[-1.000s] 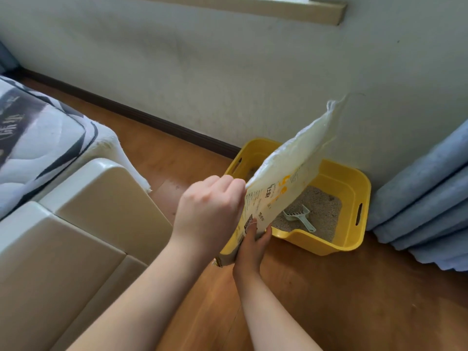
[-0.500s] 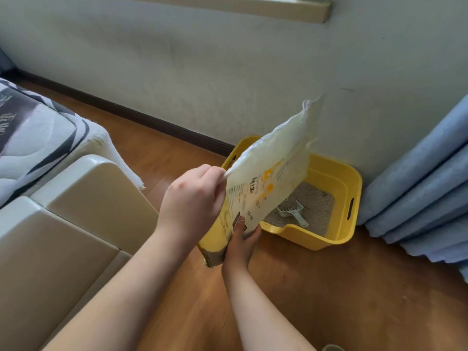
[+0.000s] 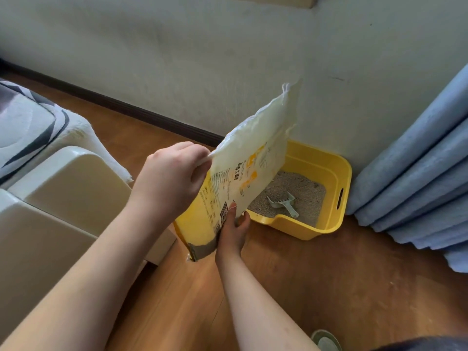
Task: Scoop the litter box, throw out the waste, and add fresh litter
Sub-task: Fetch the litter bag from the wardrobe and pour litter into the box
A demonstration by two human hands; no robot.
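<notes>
Two hands: both hold the litter bag (image 3: 249, 168), tilted with its torn top up toward the wall.
Left hand (image 3: 169, 178): fingers curled tight on the bag's upper left edge.
Right hand (image 3: 231, 234): fingers clasp the bag's lower edge from beneath.
Litter box (image 3: 326, 171): yellow, on the floor beyond the right hand, against the wall; the bag hides its left part.
Scoop (image 3: 283, 205): pale, lying on the litter just right of the right hand.
Curtain (image 3: 417, 168): blue folds, well right of the box.
Cream furniture (image 3: 68, 188): left of the left hand.
Striped bedding (image 3: 33, 127): farther left.
</notes>
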